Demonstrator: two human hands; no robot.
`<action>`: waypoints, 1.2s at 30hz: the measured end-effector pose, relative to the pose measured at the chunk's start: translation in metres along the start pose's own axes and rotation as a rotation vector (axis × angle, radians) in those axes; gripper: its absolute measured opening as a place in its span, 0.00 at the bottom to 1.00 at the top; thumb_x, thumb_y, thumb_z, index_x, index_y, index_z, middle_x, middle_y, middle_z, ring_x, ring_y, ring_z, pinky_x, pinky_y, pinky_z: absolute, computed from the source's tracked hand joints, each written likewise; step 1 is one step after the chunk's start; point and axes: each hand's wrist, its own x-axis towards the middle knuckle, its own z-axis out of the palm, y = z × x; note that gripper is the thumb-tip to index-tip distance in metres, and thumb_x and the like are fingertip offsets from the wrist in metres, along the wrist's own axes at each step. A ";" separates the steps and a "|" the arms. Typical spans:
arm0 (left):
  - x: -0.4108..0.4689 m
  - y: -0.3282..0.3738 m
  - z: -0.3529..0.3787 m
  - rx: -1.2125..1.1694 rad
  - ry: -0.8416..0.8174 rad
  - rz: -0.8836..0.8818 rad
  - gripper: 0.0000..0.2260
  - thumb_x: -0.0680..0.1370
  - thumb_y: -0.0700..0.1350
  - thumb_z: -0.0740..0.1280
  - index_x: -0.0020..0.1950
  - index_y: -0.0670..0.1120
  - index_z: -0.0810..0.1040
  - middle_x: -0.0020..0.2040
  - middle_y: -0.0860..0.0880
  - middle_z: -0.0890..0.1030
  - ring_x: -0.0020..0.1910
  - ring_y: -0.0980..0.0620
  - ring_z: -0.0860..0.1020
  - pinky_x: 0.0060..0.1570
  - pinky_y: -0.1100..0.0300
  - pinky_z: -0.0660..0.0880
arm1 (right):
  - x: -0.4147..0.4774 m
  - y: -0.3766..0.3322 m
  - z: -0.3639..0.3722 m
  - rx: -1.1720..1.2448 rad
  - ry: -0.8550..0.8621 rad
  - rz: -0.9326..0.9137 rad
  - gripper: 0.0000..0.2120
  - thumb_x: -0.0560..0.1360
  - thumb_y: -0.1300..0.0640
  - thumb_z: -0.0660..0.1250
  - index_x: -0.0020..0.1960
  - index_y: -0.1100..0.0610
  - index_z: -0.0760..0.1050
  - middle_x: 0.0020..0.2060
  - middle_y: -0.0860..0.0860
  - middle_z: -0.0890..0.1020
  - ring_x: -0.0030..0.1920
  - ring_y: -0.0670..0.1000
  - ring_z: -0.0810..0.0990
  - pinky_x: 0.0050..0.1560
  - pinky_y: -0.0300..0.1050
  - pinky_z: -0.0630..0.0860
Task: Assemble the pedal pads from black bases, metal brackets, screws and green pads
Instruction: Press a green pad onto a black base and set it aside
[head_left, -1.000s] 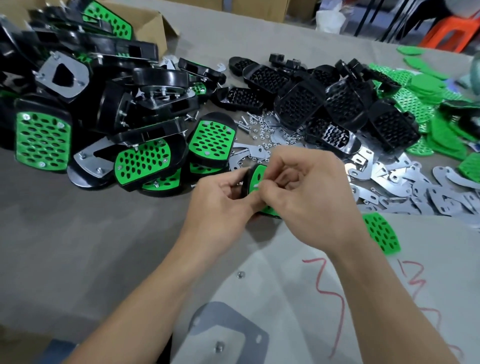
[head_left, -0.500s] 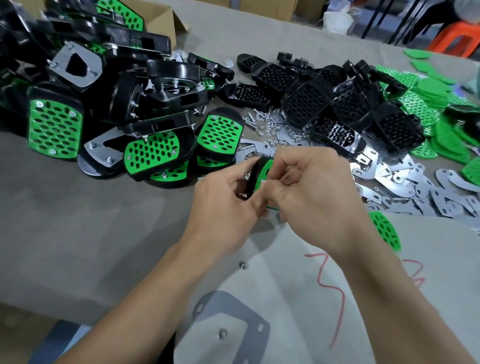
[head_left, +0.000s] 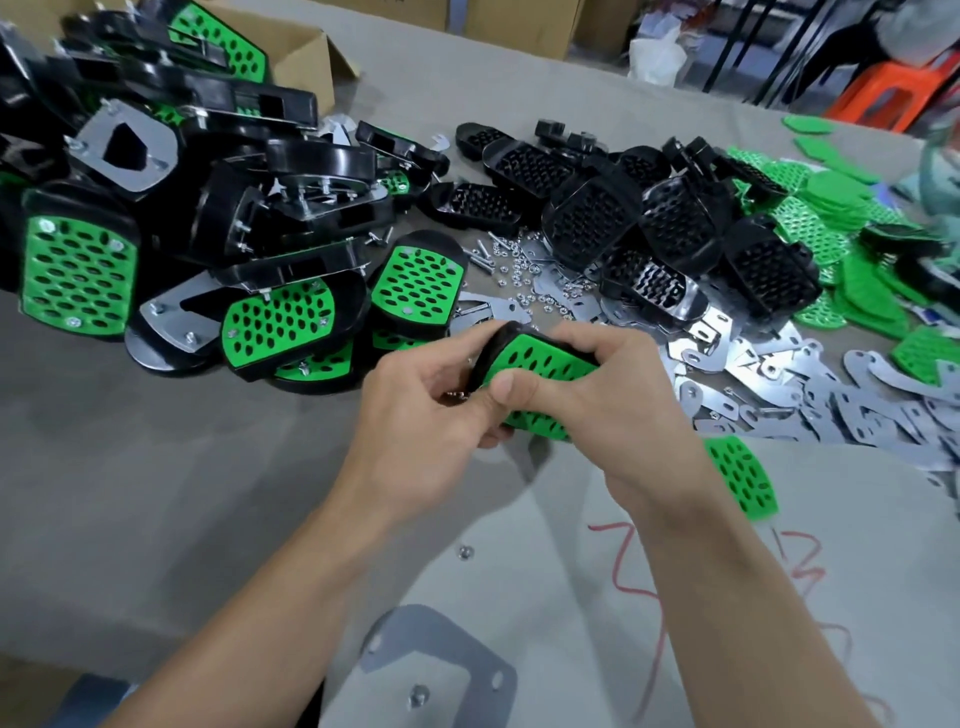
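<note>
Beyond and to the left of the left fingers lies a heap of finished pedals (head_left: 280, 322): glossy black shells, each faced with a matte green plate pierced by oval holes and pinned at the corners by small bright screws.

The left hand (head_left: 415, 415) curls its fingers round the black rim of the pedal pad (head_left: 540, 364), which is held off the table between both hands and tilted. Something small and metallic glints under those fingertips; what it is cannot be told. The right hand (head_left: 613, 410) grips the other side, thumb flat on the green face and fingers hooked over the far edge.

This looks like the step of seating the green pad in its base. The next move probably calls for keeping the holes lined up while a screw goes in.

Beyond the right fingers lie ribbed black bases (head_left: 587, 218) and loose screws and nuts (head_left: 514, 270); to their right, flat, shiny metal brackets (head_left: 779, 374) and a loose green pad (head_left: 743, 483).
</note>
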 end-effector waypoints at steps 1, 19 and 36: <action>0.000 0.000 -0.001 -0.015 0.006 -0.024 0.18 0.76 0.43 0.72 0.54 0.69 0.83 0.44 0.50 0.87 0.38 0.48 0.86 0.38 0.50 0.85 | 0.001 0.001 0.003 0.043 0.007 0.008 0.16 0.57 0.46 0.82 0.37 0.54 0.83 0.29 0.52 0.80 0.31 0.49 0.76 0.34 0.53 0.75; 0.007 0.002 -0.011 -0.414 0.162 -0.301 0.13 0.68 0.40 0.74 0.53 0.45 0.86 0.43 0.39 0.86 0.32 0.44 0.84 0.31 0.56 0.80 | -0.001 0.015 -0.020 0.598 -0.044 0.073 0.12 0.71 0.63 0.70 0.54 0.55 0.85 0.48 0.58 0.87 0.45 0.55 0.85 0.51 0.52 0.79; 0.006 0.000 -0.008 -0.340 0.139 -0.275 0.16 0.72 0.41 0.70 0.59 0.45 0.84 0.46 0.39 0.87 0.35 0.43 0.85 0.36 0.55 0.82 | 0.001 0.017 -0.018 0.591 0.051 0.014 0.14 0.67 0.68 0.73 0.48 0.53 0.86 0.44 0.58 0.87 0.44 0.59 0.85 0.53 0.63 0.80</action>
